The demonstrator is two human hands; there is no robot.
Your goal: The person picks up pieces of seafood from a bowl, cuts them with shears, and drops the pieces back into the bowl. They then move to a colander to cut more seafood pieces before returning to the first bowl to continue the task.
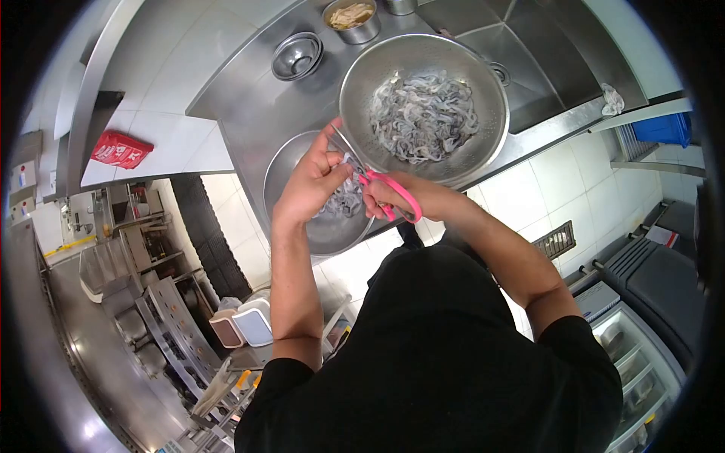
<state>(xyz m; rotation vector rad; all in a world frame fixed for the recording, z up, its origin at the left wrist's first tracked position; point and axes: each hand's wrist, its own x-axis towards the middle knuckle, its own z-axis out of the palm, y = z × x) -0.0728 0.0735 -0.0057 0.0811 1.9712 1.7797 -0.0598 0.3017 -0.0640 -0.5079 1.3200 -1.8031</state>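
Observation:
My right hand point(389, 195) grips scissors with pink handles point(408, 200), their metal blades pointing up and left. Between the fingers of my left hand point(311, 181) is a small piece of grey-white raw seafood point(349, 160), right by the blades; its exact kind I cannot make out. Below both hands sits a metal bowl point(279, 170) with more grey-white pieces point(346, 200) in it, partly hidden by my left hand. Beyond my right hand stands a large perforated metal colander point(483, 140), holding a heap of similar limp grey strips point(424, 117).
Nested small metal bowls point(297, 57) and a metal container point(361, 32) with pale yellowish food point(351, 15) stand at the back of the steel counter point(249, 113). A sink point(521, 64) lies right of the colander. A red packet point(122, 149) is at the left.

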